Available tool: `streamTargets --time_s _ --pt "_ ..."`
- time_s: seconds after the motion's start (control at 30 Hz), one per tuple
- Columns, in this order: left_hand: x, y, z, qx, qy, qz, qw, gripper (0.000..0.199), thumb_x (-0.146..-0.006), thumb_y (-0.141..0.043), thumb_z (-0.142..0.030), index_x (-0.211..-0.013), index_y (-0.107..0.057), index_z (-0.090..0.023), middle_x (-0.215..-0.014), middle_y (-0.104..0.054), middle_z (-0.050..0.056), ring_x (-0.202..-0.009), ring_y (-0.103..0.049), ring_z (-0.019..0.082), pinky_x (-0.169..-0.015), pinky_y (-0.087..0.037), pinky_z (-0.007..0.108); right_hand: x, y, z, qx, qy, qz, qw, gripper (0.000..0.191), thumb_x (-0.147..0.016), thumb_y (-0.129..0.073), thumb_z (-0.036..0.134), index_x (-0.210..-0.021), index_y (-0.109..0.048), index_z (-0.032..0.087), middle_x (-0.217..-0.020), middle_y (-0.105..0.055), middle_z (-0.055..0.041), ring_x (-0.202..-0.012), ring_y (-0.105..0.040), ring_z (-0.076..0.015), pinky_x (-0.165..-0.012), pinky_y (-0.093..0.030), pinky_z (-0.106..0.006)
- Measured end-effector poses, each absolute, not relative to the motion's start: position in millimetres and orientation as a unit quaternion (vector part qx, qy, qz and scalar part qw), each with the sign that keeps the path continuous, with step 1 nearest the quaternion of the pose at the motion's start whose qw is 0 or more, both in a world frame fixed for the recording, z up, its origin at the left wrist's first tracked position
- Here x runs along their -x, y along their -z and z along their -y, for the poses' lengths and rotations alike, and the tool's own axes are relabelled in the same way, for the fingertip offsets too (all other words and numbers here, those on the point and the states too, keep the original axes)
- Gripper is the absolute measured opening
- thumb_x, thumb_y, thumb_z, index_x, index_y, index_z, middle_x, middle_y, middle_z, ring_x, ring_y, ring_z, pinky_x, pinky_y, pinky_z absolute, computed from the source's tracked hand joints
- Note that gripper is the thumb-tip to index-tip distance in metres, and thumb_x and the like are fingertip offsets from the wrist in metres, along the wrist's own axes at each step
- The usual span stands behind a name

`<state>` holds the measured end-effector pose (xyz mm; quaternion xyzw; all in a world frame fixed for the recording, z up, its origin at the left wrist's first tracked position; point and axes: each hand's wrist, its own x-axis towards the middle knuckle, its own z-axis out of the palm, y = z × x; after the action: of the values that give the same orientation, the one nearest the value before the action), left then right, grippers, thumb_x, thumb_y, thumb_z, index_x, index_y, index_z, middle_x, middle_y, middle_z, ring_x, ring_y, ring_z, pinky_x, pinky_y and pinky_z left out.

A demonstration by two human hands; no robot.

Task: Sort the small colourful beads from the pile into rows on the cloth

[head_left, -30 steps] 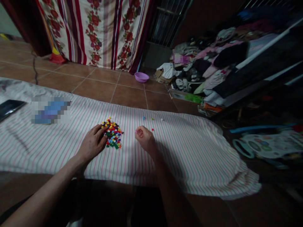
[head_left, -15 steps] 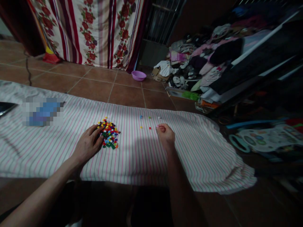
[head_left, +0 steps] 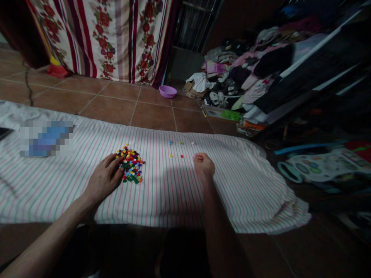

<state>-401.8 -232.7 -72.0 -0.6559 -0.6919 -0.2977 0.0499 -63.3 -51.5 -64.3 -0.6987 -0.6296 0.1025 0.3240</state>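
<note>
Apparently pink cube point(head_left: 195, 156) pinched between right fingers point(head_left: 200, 155), left fingers point(head_left: 111, 158) spread against cube pile point(head_left: 132, 164)

The fingertips of the left hand point(head_left: 101, 177) cover one side of the heap of small pieces point(head_left: 132, 164), so what lies just below them is hidden. At the fingers of the right hand point(head_left: 205, 166) there is a pinkish spot point(head_left: 195, 156), too small to say if it is a piece or a nail. The blue piece point(head_left: 170, 143) and the white piece point(head_left: 193, 143) are also too small for telling their exact shape. A bluish object point(head_left: 48, 139) is blurred into coarse squares, the left edge cuts a dark object point(head_left: 5, 133), and the top edge cuts the flowered curtain point(head_left: 120, 38)
</note>
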Motion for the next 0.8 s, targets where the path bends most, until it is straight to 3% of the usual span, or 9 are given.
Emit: streamTargets --time_s 0.8 --pt "402.4 71.1 232.1 0.664 0.275 0.693 0.053 0.046 -0.095 -0.037 -0.045 -0.123 -0.058 -0.014 -0.131 -0.057 0.017 -0.124 -0.054 0.029 -0.102 -0.049 0.048 62.4 60.7 52.5 0.722 -0.118 0.632 0.256 0.021 -0.080 -0.059 0.030 -0.094 -0.071 0.022 -0.090 -0.073 -0.0033 -0.082 -0.064 -0.0187 -0.067 -0.042 -0.026"
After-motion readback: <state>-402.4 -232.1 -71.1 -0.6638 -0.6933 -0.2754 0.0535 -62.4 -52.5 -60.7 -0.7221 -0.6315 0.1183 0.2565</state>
